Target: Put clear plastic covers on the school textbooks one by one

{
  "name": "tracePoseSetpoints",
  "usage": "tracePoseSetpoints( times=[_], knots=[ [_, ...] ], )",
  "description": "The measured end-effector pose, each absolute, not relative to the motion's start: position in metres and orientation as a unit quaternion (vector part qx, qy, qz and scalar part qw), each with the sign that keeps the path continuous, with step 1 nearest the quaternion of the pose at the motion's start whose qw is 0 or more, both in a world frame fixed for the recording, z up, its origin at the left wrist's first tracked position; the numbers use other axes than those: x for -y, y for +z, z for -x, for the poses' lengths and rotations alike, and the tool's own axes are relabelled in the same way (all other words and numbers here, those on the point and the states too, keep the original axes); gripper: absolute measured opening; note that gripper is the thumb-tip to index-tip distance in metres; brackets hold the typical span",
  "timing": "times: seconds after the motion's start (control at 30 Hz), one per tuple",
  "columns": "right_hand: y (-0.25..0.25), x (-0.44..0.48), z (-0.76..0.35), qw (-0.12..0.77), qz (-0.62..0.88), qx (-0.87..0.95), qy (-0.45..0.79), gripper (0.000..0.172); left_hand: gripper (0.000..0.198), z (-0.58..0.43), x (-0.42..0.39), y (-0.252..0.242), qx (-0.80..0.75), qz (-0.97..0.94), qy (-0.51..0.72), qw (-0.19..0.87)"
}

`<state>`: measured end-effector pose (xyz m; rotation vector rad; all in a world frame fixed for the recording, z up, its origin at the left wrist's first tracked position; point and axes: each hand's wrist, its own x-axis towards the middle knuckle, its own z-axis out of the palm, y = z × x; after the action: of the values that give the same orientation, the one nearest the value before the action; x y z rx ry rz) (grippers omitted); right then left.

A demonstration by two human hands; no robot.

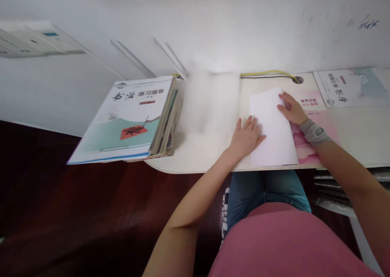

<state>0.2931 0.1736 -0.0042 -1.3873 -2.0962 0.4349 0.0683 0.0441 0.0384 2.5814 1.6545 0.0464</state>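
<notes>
A pink-covered book lies on the pale desk in front of me, with a white page or sheet folded over its left part. My left hand lies flat with fingers spread on the left edge of that white page. My right hand, a grey wrist support behind it, rests with fingers stretched out on the page's upper right edge. A blurred white shape stands left of the hands, smeared by motion.
A stack of books with a teal and white cover on top sits at the desk's left end, overhanging the edge. Another white booklet lies at the back right. A yellow cable runs along the wall. Dark wooden floor lies below left.
</notes>
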Motion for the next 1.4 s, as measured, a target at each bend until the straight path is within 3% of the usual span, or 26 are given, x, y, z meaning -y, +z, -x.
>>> tracePoseSetpoints(
  times=[0.2, 0.9, 1.17, 1.4],
  knots=[
    [-0.012, -0.165, -0.291, 0.246, 0.499, 0.819, 0.140, 0.060, 0.078, -0.075, -0.067, 0.035, -0.520, -0.847, -0.053, 0.093],
    [-0.008, -0.166, -0.288, 0.221, 0.481, 0.839, 0.129, 0.053, 0.070, -0.053, -0.056, 0.034, -0.501, -0.856, -0.067, 0.114],
    [-0.003, -0.159, -0.286, 0.227, 0.449, 0.852, 0.145, 0.036, 0.070, -0.051, -0.077, 0.036, -0.503, -0.853, -0.079, 0.113],
    [-0.004, -0.160, -0.285, 0.227, 0.440, 0.856, 0.150, 0.039, 0.067, -0.046, -0.071, 0.041, -0.501, -0.852, -0.092, 0.123]
  ],
)
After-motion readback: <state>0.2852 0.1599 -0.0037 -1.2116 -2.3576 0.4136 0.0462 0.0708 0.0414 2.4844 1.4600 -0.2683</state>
